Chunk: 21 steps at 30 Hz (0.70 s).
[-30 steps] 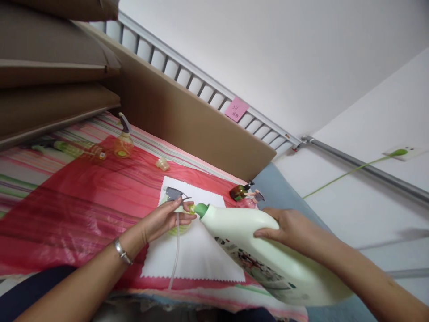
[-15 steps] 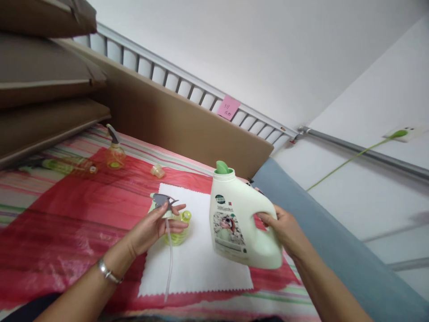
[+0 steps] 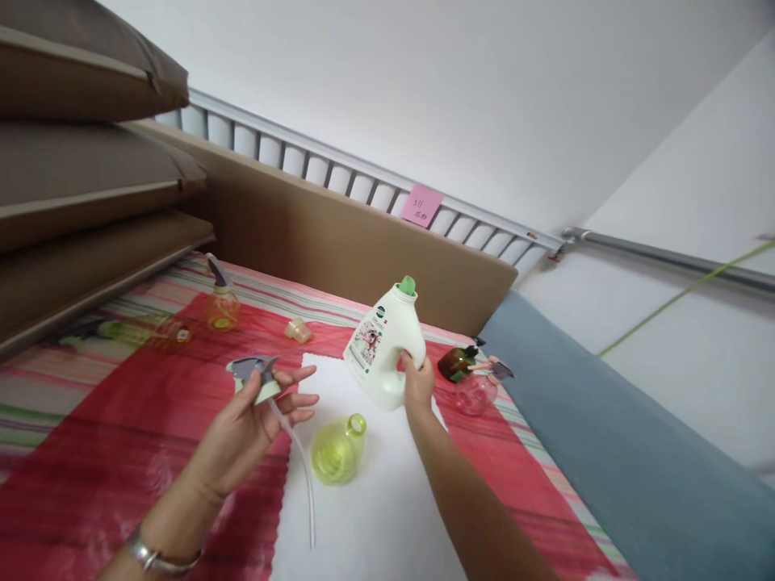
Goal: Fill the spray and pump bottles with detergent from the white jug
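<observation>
My left hand (image 3: 260, 415) pinches a grey and white spray nozzle (image 3: 253, 378) between thumb and fingers, the other fingers spread. Its clear dip tube (image 3: 303, 476) hangs down over the white sheet. My right hand (image 3: 419, 383) grips the handle of a pale green detergent jug (image 3: 393, 331), which has a printed label and a green spout with no cap on it. The jug leans over the far part of the white sheet. Between my hands, nearer to me, a yellow-green transparent bottle (image 3: 337, 452) with an open neck stands on the sheet.
A plastic cap (image 3: 299, 330) lies behind the white sheet (image 3: 387, 492). An amber spray bottle (image 3: 222, 307) and a lying bottle (image 3: 142, 331) are at left. A brown bottle (image 3: 455, 365) and a pink spray bottle (image 3: 477, 394) are at right. Cushions (image 3: 90, 177) stack at far left.
The jug has moved away from me and left, now tilting right. My left hand has shifted left with the nozzle, uncovering the yellow-green bottle. The view has shifted, showing the right-hand bottles.
</observation>
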Tool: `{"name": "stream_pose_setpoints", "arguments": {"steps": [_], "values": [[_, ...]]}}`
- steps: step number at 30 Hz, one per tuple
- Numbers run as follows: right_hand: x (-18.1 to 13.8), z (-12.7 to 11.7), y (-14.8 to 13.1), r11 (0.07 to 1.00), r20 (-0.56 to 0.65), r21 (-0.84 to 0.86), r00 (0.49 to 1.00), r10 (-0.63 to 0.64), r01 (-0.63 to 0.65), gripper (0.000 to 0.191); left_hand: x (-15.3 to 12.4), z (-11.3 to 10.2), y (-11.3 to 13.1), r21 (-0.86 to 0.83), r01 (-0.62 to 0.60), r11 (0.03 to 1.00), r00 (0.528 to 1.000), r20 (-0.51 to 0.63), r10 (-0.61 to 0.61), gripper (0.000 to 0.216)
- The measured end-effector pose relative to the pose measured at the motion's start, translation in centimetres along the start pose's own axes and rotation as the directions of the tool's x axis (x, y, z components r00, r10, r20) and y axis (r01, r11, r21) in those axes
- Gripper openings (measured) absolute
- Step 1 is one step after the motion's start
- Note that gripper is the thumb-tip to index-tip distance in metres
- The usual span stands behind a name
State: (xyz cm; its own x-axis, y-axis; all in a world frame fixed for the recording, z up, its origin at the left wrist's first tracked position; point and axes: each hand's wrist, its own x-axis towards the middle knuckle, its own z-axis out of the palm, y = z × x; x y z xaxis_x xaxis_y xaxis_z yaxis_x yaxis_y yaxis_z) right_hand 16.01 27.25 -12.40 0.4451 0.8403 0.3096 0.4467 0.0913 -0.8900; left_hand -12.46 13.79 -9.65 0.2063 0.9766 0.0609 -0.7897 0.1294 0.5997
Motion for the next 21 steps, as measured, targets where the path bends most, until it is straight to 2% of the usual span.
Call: {"name": "stream_pose_setpoints", "arguments": {"steps": [3,6,9,11,14,17,19,21], "values": [[0.4,0.8,1.2,1.0,0.029,0.001,0.999,0.025,-0.025,0.047,-0.3,0.2,0.1,0.026,-0.025,0.999,1.0,-0.016,0.025,0.035],[0.9,-0.2,1.6,1.0,0.102,0.015,0.995,0.012,-0.014,0.048,-0.9,0.3,-0.2,0.067,-0.034,0.997,0.999,-0.032,0.036,0.033],[0.0,-3.7,1.7,0.999,0.149,0.03,0.989,-0.016,0.012,0.054,-1.7,0.3,-0.2,0.135,-0.087,0.987,0.992,-0.075,0.098,0.028],[-2.0,-7.2,1.9,0.999,0.167,0.035,0.986,-0.026,0.02,0.053,-2.1,1.0,0.4,0.174,-0.187,0.967,0.972,-0.113,0.208,0.025],[-6.9,-13.5,3.1,0.999,0.205,0.033,0.979,-0.004,-0.003,0.042,-2.2,3.7,2.1,0.246,-0.37,0.896,0.909,-0.102,0.403,0.026],[-11.8,-19.0,5.7,0.997,0.226,-0.063,0.973,0.049,-0.035,0.035,-1.3,8.2,3.2,0.386,-0.493,0.78,0.85,0.024,0.526,0.03],[-14.4,-21.6,7.7,0.993,0.196,-0.098,0.977,0.081,-0.062,0.034,-0.4,11.1,3.1,0.483,-0.534,0.693,0.819,0.094,0.566,0.029],[-16.0,-23.2,9.3,0.991,0.168,-0.099,0.98,0.111,-0.095,0.035,0.4,13.1,2.2,0.562,-0.526,0.638,0.818,0.13,0.56,0.027]]}}
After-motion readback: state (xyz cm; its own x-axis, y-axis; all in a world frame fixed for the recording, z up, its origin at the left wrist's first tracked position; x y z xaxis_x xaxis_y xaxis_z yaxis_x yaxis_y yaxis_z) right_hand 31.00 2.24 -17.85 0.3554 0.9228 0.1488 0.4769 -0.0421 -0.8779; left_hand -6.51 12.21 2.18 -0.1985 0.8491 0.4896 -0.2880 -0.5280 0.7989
